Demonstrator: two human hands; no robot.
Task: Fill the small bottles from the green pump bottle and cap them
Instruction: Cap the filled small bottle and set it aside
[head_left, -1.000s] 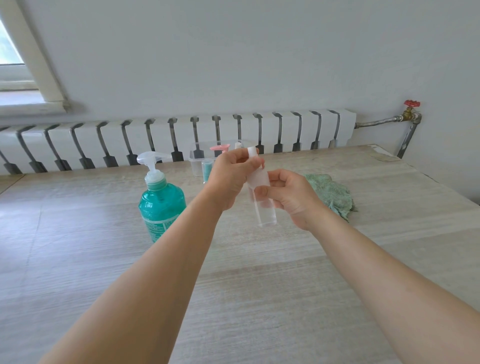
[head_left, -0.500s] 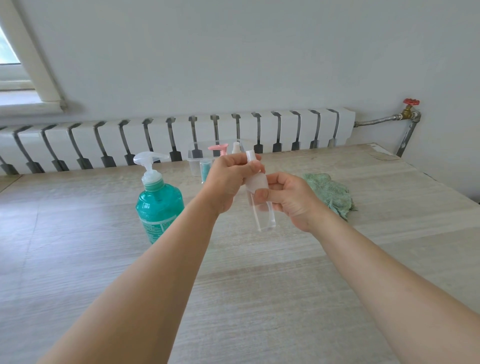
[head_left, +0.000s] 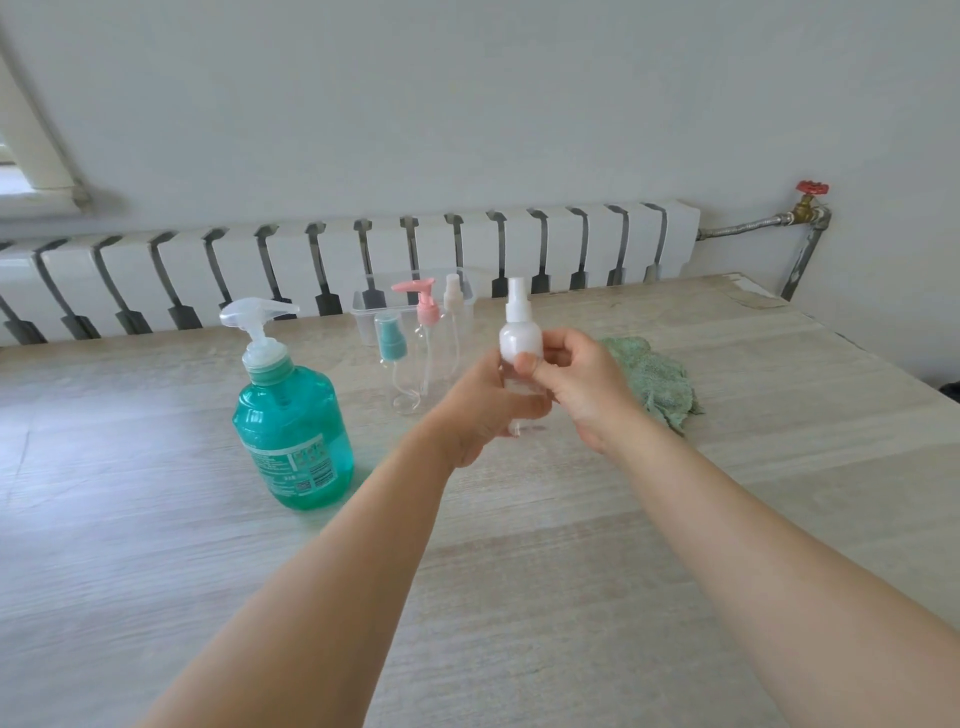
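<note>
Clear plastic, the small bottle (head_left: 517, 395) is held upright above the tabletop (head_left: 519, 571) between both hands: the left hand (head_left: 483, 410) wraps its fingers round the body, while the right hand (head_left: 582, 384) pinches the white spray cap (head_left: 519, 332) with thumb and fingers. Left of them stands the green pump bottle (head_left: 291, 421); its label print is too small to read.

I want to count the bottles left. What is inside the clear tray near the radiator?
The clear tray shows a pink pump top and a pale sprayer top within its outline. Whether they stand inside it cannot be told.
</note>
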